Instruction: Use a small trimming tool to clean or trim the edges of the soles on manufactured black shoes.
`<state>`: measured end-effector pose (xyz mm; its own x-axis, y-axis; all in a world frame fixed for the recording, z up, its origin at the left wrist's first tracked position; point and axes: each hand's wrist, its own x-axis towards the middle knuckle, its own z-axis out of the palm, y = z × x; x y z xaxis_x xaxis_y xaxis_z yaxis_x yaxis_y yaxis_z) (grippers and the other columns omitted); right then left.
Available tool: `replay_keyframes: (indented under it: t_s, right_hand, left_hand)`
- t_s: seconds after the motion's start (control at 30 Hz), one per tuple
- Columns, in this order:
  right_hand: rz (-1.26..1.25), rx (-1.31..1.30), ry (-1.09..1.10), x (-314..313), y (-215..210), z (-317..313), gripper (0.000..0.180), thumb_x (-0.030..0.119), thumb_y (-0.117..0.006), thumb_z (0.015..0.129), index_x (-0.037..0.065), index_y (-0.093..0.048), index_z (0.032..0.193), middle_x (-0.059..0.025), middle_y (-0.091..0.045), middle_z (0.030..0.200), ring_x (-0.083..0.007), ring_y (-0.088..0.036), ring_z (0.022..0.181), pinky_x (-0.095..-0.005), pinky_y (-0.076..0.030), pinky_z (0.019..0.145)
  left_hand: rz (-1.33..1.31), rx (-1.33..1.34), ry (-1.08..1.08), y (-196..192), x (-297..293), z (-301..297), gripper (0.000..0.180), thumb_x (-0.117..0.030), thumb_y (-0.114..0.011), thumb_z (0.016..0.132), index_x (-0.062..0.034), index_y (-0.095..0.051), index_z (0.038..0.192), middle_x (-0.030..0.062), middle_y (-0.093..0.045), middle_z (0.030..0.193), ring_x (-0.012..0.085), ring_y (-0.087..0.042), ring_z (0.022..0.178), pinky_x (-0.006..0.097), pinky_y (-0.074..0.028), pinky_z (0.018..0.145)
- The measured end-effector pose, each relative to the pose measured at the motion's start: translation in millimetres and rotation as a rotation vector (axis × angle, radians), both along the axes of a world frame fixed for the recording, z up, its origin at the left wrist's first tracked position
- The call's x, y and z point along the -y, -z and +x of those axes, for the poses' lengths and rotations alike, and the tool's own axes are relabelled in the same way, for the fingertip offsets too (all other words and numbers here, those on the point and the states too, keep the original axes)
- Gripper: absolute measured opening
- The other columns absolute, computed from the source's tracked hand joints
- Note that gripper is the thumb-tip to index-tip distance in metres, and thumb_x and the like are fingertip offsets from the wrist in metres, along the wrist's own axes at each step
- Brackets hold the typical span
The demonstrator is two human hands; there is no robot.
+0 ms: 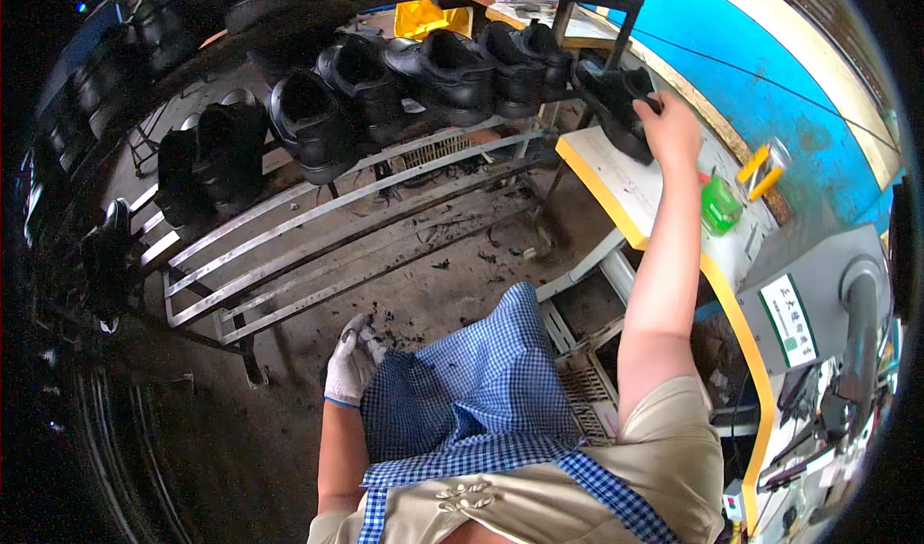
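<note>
Right hand (671, 128) clamped on black shoe (616, 104), held sole-down at far edge of yellow-trimmed worktable (616, 193), long axis toward rack (385, 198). Gloved left hand (348, 363) hanging loose, empty, beside checked apron (481, 380), well apart from shoe.

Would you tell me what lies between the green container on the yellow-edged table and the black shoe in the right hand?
In the head view, only bare white tabletop lies between the green container and the black shoe held by the right hand.

A black work shoe (616, 106), matte and tipped on its side, lies at the counter's (616, 193) far edge, held there.
</note>
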<state>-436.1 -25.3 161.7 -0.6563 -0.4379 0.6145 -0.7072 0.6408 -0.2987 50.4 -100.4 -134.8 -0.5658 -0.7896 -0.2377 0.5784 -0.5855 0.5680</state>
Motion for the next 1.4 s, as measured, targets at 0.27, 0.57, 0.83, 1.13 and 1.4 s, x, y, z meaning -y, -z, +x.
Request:
replay_keyframes:
  t_s: [0.27, 0.57, 0.83, 1.13, 1.4]
  right_hand:
    - [-0.457, 0.225, -0.478, -133, 64, 151, 0.015, 0.006, -0.075, 0.073, 0.004, -0.065, 0.084, -0.0016, -0.061, 0.076, -0.0068, -0.042, 0.053, -0.0210, -0.029, 0.046]
    - [0.200, 0.377, -1.317, -118, 173, 245, 0.022, 0.005, -0.079, 0.065, 0.005, -0.065, 0.082, -0.0096, -0.060, 0.079, -0.0228, -0.062, 0.063, -0.0323, -0.050, 0.053]
    - [0.000, 0.755, -1.374, -90, 169, 231, 0.014, 0.002, -0.072, 0.076, 0.002, -0.068, 0.089, -0.0067, -0.062, 0.078, -0.0120, -0.057, 0.062, -0.0242, -0.044, 0.054]
    - [-0.020, 0.438, -1.656, -34, 97, 257, 0.028, -0.009, -0.068, 0.072, 0.002, -0.068, 0.097, -0.0083, -0.062, 0.078, -0.0153, -0.065, 0.064, -0.0247, -0.052, 0.053]
    - [0.126, 0.317, -1.740, -27, 82, 248, 0.026, -0.010, -0.068, 0.067, 0.001, -0.067, 0.090, -0.0077, -0.062, 0.077, -0.0165, -0.066, 0.063, -0.0246, -0.053, 0.051]
  left_hand:
    - [-0.138, 0.036, 0.145, -14, -21, -10, 0.066, -0.031, -0.069, 0.082, -0.0088, -0.038, 0.136, 0.0071, -0.055, 0.108, 0.0225, -0.054, 0.095, 0.038, -0.046, 0.082]
    - [-0.080, 0.231, -0.455, -72, -7, -38, 0.052, -0.013, -0.067, 0.084, -0.0085, -0.044, 0.130, 0.0089, -0.053, 0.123, 0.0216, -0.054, 0.107, 0.034, -0.047, 0.089]
    - [-0.708, 0.446, -0.406, -133, -40, -11, 0.059, -0.015, -0.072, 0.076, -0.0021, -0.047, 0.128, 0.0085, -0.056, 0.120, 0.0182, -0.052, 0.110, 0.032, -0.041, 0.097]
    - [-0.702, 0.428, 0.195, -153, -57, -4, 0.071, -0.023, -0.080, 0.066, 0.0027, -0.050, 0.125, 0.0113, -0.059, 0.115, 0.0181, -0.055, 0.107, 0.032, -0.043, 0.095]
    - [-0.732, 0.441, 0.265, -153, -58, -9, 0.073, -0.029, -0.081, 0.065, 0.0045, -0.051, 0.124, 0.0115, -0.060, 0.113, 0.0171, -0.056, 0.105, 0.033, -0.043, 0.094]
